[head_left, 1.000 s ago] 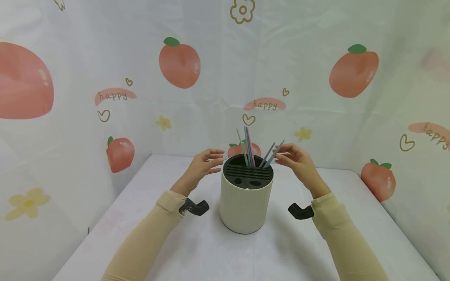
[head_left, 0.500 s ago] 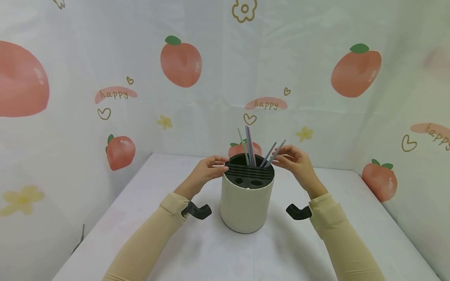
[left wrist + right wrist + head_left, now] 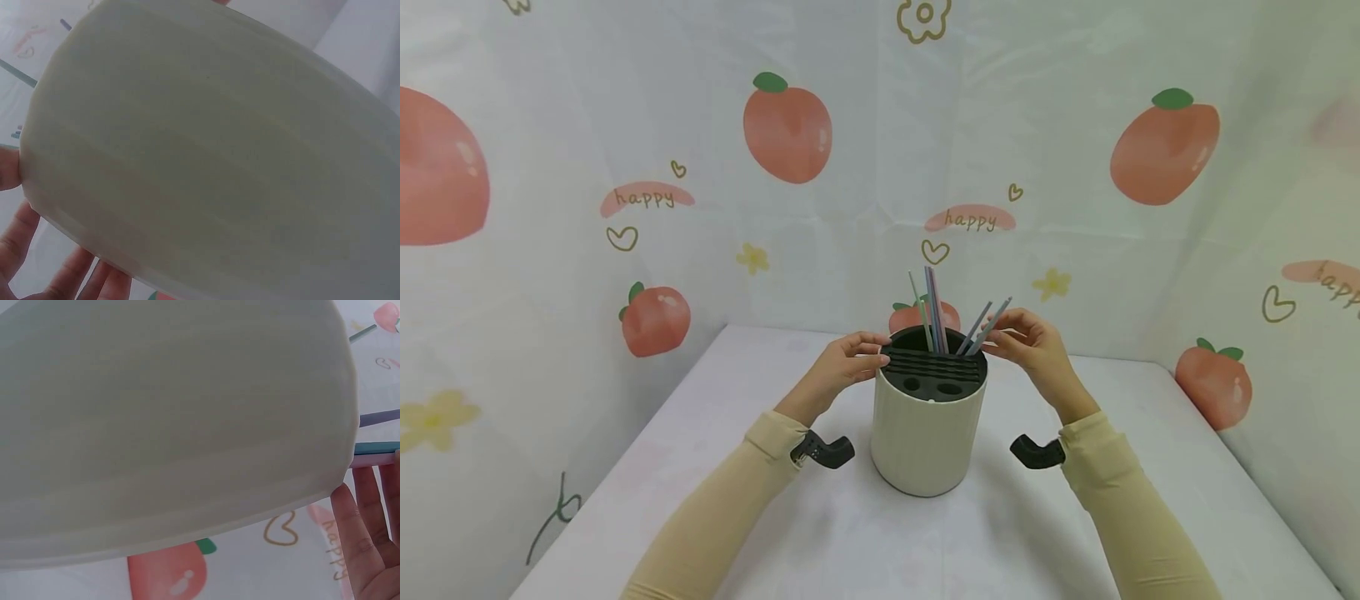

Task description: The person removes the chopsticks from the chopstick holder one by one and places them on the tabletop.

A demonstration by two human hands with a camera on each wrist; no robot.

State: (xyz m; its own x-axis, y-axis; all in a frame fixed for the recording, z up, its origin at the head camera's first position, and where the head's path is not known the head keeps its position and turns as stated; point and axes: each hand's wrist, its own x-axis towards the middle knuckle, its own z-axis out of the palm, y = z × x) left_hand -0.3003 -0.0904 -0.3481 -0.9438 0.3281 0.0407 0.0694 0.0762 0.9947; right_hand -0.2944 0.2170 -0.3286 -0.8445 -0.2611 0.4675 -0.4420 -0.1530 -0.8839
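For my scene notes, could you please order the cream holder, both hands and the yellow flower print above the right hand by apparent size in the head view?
1. Cream holder
2. Left hand and right hand: too alike to rank
3. Yellow flower print

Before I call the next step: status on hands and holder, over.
Left hand touching holder, left side. Right hand at right side. It's upright on table, sticks inside. Possible snag: sticks leaning toward right hand.

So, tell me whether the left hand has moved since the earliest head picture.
Yes, rightward: judged against the pen holder in the head view, the left hand now overlaps the holder's left rim.
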